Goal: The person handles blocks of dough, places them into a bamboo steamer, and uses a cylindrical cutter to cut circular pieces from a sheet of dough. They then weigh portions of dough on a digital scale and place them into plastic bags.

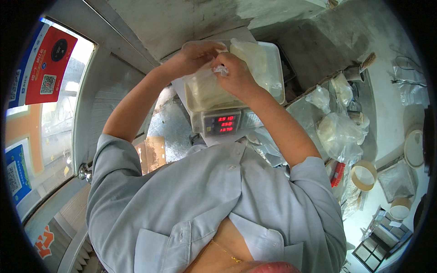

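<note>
My left hand (199, 58) pinches the gathered top of a clear plastic bag (208, 90) with pale, flat contents that I cannot identify. My right hand (235, 73) is closed beside it, with a twist of the same plastic poking out of the fist. The fingertips of both hands meet over the bag. To the right lies a second bag (261, 61) with similar pale contents. Both bags rest in a shallow white tray (280, 82) on a digital weighing scale (201, 124). Red figures glow on the scale's display (222, 124).
A glazed door (85, 112) with a round knob (84, 171) and stickers stands at the left. At the right, filled plastic bags (338, 133), a red brush (337, 174) and a roll of tape (364, 175) lie on a surface. A wall (191, 24) rises behind the tray.
</note>
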{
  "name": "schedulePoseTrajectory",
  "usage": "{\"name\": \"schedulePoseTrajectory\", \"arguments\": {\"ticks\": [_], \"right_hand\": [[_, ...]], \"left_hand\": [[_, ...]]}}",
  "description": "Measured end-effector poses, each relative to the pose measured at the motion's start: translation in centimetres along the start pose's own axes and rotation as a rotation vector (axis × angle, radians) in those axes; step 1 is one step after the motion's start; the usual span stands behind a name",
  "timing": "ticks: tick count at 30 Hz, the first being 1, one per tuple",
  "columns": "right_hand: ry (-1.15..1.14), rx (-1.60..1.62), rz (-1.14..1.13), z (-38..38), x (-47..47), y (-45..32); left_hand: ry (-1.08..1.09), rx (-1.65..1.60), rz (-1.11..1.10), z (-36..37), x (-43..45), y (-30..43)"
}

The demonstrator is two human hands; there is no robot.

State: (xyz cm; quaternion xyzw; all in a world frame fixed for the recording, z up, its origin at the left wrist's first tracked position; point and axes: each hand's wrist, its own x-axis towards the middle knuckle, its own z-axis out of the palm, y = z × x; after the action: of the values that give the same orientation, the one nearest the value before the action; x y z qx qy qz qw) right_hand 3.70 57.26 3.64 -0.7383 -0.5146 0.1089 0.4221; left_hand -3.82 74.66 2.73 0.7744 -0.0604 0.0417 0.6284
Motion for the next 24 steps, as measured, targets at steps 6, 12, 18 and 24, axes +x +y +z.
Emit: {"name": "schedulePoseTrajectory", "arguments": {"ticks": [6,12,18,24], "right_hand": [[0.134,-0.427,0.153,1.0,1.4,-0.5],[0.065,-0.681,0.244,0.9,1.9,0.1],[-0.232,-0.832,0.095,1.4,0.3,-1.1],[-0.059,-0.498,0.015,-1.4,-4.8,-0.8]], "left_hand": [[0.105,0.241,-0.166,0.7,1.0,-1.8],[-0.136,0.211,-0.326,-1.9,2.9,-2.9],[-0.192,0.844,-0.062,-0.9,2.5,-1.0],[0.079,0.724,0.107,-0.4,2.7,-1.9]]}}
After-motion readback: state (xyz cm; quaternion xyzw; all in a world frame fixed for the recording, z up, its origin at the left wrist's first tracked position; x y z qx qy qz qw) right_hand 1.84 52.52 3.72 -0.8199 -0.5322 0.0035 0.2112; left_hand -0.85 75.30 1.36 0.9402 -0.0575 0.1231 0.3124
